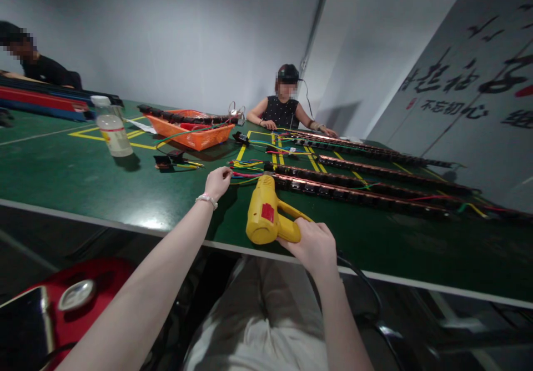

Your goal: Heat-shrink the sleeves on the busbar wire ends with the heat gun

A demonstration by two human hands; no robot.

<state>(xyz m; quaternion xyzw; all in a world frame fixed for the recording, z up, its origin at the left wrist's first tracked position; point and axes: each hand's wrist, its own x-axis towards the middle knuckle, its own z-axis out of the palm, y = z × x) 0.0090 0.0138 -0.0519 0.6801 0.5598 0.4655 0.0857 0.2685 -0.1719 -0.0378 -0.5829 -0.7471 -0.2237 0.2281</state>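
Observation:
My right hand [314, 243] is wrapped round the handle of a yellow heat gun [263, 210], whose nozzle points away from me over the table. Just left of the nozzle, my left hand [219, 182] pinches the ends of a bundle of coloured wires [245, 174]. Those wires run right into a long black strip with copper-coloured edges [325, 189], which lies on the green table [175, 199]. Part of the wiring is hidden behind the heat gun.
More long strips [391, 174] lie to the right. An orange basket [200, 138], a clear bottle [112, 129] and short wired parts [172, 161] stand or lie to the left. A co-worker [283, 110] sits across. A phone [27, 326] rests on a red stool [100, 276].

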